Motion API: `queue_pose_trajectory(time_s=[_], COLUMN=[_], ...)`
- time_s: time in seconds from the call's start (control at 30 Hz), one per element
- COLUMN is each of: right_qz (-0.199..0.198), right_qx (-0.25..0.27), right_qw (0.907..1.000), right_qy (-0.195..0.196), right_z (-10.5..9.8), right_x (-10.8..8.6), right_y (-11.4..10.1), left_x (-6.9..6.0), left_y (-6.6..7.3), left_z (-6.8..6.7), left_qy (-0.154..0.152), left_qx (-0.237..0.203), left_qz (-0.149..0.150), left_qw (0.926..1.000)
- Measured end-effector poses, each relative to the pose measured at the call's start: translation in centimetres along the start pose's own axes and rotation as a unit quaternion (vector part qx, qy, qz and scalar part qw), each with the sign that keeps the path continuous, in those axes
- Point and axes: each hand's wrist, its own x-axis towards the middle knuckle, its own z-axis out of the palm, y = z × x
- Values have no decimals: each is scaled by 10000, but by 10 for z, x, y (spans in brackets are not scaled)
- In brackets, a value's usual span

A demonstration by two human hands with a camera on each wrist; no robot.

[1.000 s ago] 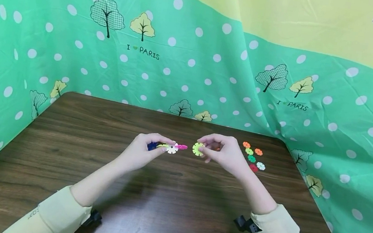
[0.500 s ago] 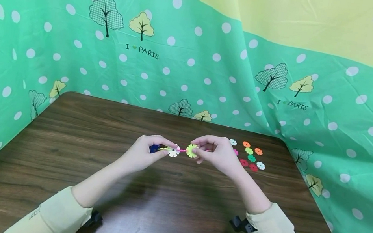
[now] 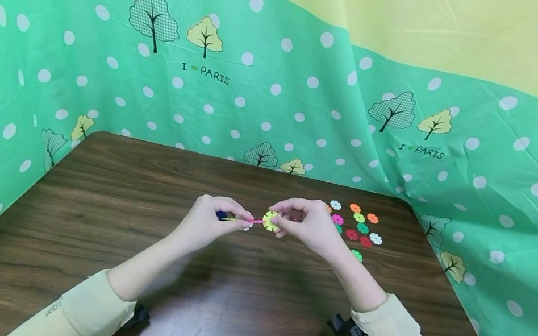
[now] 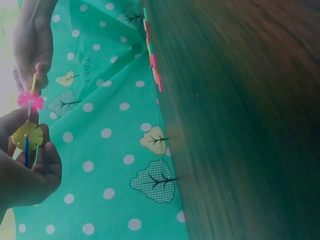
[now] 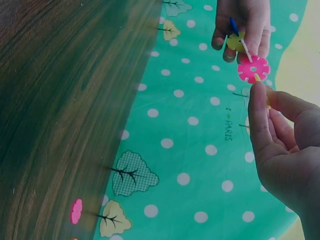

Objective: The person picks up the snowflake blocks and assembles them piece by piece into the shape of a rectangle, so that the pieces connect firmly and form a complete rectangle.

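Observation:
My left hand (image 3: 207,221) holds a short chain of slotted flower-shaped plastic discs. Seen from the left wrist, the chain has a blue disc (image 4: 26,150) edge-on, a yellow disc (image 4: 21,136) and a white disc edge-on, largely hidden by fingers. At its far end is a pink disc (image 5: 253,70), facing the right wrist camera. My right hand (image 3: 315,226) pinches another yellow disc (image 3: 270,220) between thumb and fingers. That yellow disc touches the pink one's edge at a slot; how deep it sits cannot be made out.
Several loose flower discs in white, orange, pink, red and green lie on the brown wooden table (image 3: 230,300) to the right, among them a red disc (image 3: 365,241) and a green disc (image 3: 356,255). Green dotted cloth (image 3: 308,110) hangs behind the table.
My right hand has moved left, bringing its yellow disc from apart to against the pink disc. The left fingers have shifted along the chain and now cover most of the white disc.

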Motion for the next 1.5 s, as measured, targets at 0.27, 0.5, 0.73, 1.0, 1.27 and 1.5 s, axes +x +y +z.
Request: queue_pose_trajectory(time_s=[0.27, 0.5, 0.73, 1.0, 1.27, 1.5], right_qz=[-100, -116, -51, 118, 276, 176], right_qx=[-119, -26, 185, 32, 95, 158], right_qw=[9999, 9998, 9993, 9999, 9994, 9992], right_qy=[16, 152, 308, 99, -210, -309], right_z=[3, 9, 14, 9, 5, 3], right_x=[-3, -5, -5, -3, -4, -2], right_y=[-1, 5, 7, 3, 0, 4], left_x=[-2, -4, -6, -5, -4, -3], left_y=[1, -5, -6, -8, -5, -1], left_z=[2, 6, 9, 9, 7, 9], left_qy=[291, 401, 451, 328, -294, -498], left_qx=[2, -3, -47, 111, 326, 85], left_qz=[287, 313, 447, 334, -180, -250], left_qw=[9992, 9987, 9980, 9988, 9989, 9984])
